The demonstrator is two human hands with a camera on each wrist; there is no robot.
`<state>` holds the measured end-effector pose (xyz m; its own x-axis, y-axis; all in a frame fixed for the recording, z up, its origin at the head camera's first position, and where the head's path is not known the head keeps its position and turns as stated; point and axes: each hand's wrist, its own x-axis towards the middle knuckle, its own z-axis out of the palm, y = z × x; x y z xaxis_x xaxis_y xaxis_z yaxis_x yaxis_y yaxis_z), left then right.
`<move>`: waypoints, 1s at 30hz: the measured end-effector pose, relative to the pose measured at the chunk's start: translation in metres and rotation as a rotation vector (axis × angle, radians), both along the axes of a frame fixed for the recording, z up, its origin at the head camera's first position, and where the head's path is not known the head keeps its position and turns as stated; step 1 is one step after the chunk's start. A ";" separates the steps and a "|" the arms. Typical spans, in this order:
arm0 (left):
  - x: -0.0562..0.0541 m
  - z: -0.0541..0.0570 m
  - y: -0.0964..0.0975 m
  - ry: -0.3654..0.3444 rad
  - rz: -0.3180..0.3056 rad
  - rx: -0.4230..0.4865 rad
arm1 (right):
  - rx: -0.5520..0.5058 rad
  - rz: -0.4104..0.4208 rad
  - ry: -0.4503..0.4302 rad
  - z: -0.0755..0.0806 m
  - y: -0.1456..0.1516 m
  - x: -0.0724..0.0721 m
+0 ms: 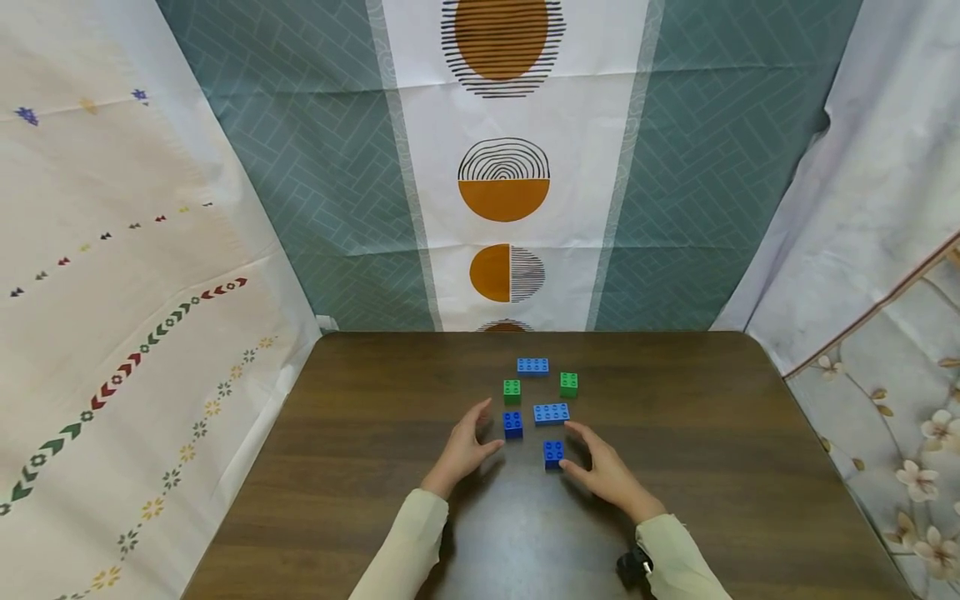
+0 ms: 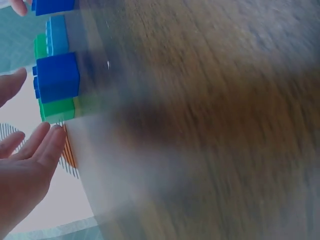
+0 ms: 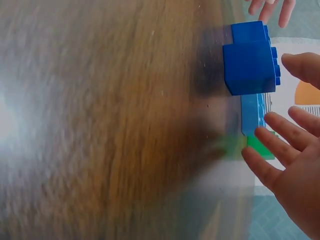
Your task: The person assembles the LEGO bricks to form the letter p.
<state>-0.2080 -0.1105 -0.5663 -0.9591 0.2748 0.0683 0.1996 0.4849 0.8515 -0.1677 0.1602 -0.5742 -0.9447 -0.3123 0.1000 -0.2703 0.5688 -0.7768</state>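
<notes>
Several toy building bricks stand apart on a brown wooden table (image 1: 337, 467). My left hand (image 1: 463, 446), fingers spread, is just left of a dark blue brick (image 1: 513, 425). To the right of a second dark blue brick (image 1: 553, 454) is my right hand (image 1: 600, 471), its thumb right at the brick's side and its fingers apart. Between and behind the hands lie a light blue long brick (image 1: 551, 414) and a green brick (image 1: 512, 392). Each wrist view shows its hand, the left hand (image 2: 30, 165) and the right hand (image 3: 295, 155), with nothing between thumb and fingers.
Farther back are another light blue long brick (image 1: 532, 367) and a second green brick (image 1: 568, 384). A patterned curtain (image 1: 502, 167) hangs behind the table's far edge. White cloths (image 1: 150, 333) flank the sides. Something black (image 1: 633, 568) sits at the right wrist.
</notes>
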 end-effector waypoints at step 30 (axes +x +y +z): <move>-0.012 -0.015 0.019 -0.173 0.074 0.255 | -0.301 0.023 -0.147 -0.014 -0.006 -0.004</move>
<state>-0.2200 -0.0915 -0.5812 -0.9793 0.1984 -0.0398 0.0134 0.2597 0.9656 -0.1718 0.1546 -0.5887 -0.9491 -0.3104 0.0544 -0.1530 0.3030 -0.9406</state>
